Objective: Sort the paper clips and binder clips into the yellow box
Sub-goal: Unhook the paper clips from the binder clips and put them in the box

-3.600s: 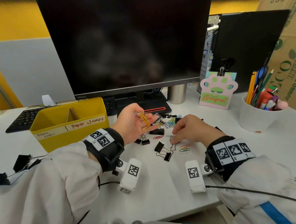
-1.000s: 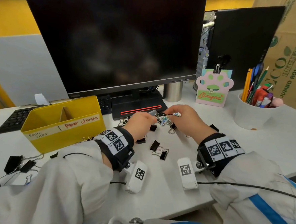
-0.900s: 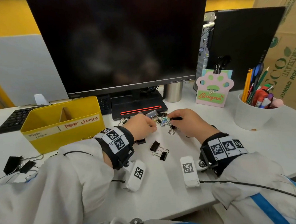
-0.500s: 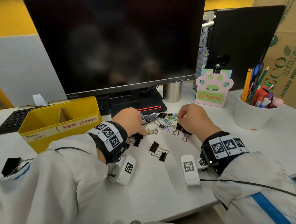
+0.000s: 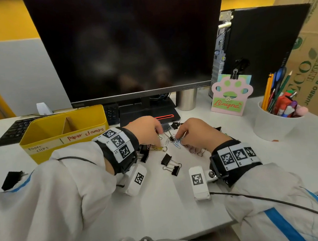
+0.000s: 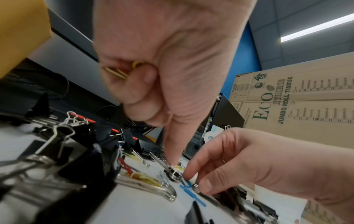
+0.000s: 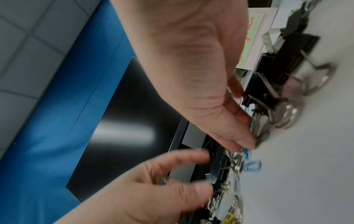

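Picking paper clips from the mixed pile mid-surface: my left hand (image 6: 153, 63) curls around yellow paper clips (image 6: 118, 72), my right hand (image 5: 194, 133) pinches a blue paper clip (image 5: 177, 144), next carry them to the yellow box (image 5: 43, 141) at the surface's left.

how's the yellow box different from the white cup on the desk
The yellow box is rectangular, split by a divider and hand-labelled; the white cup is round and unlabelled. The box sits beside the left hand, the cup far right. The cup is full of pens; no clips show in the box. Both are open-topped.
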